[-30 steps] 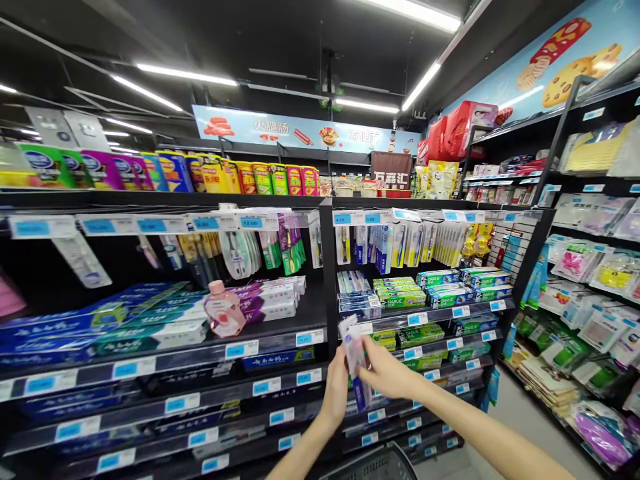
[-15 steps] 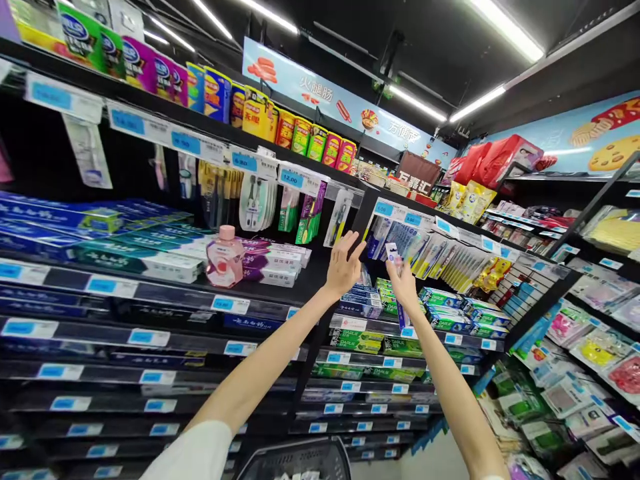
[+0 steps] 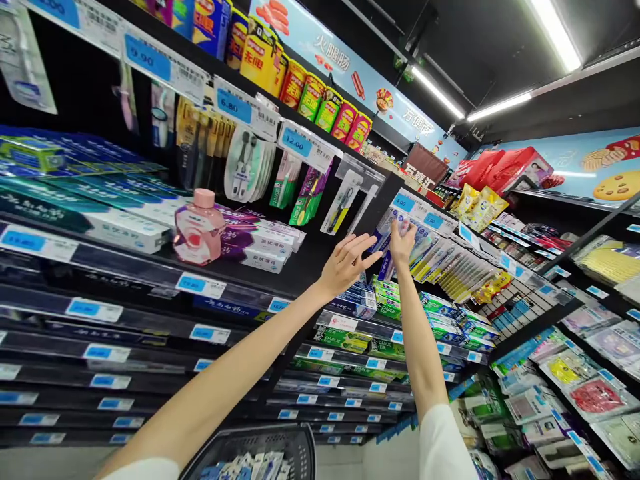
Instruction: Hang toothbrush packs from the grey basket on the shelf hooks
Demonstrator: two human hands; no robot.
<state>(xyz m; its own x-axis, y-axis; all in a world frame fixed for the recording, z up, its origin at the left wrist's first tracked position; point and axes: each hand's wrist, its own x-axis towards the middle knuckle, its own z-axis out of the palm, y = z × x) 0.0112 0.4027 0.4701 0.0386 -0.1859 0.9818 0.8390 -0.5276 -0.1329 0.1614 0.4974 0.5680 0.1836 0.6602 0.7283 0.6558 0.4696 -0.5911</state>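
My right hand (image 3: 403, 243) is closed around the upper part of a packaged toothbrush (image 3: 386, 265), up against the hanging row under the price tags. Its fingers partly cover the pack, and I cannot tell whether the pack is on the hook. To the left, my left hand (image 3: 347, 265) is open, fingers stretched toward the same row and holding nothing. More packaged toothbrushes (image 3: 440, 257) hang to the right of my right hand. A single toothbrush pack (image 3: 342, 202) hangs above my left hand.
A dark basket (image 3: 305, 443) with several small packs stands below. A pink bottle (image 3: 200, 227) and toothpaste boxes (image 3: 125, 223) sit on the left shelf. Green toothpaste boxes (image 3: 387, 297) lie under the hanging row. Packaged goods (image 3: 595, 393) hang along the right side.
My right hand has risen with the toothbrush pack from in front of the row to its top. My left hand stays open. The view has shifted, showing more of the basket.
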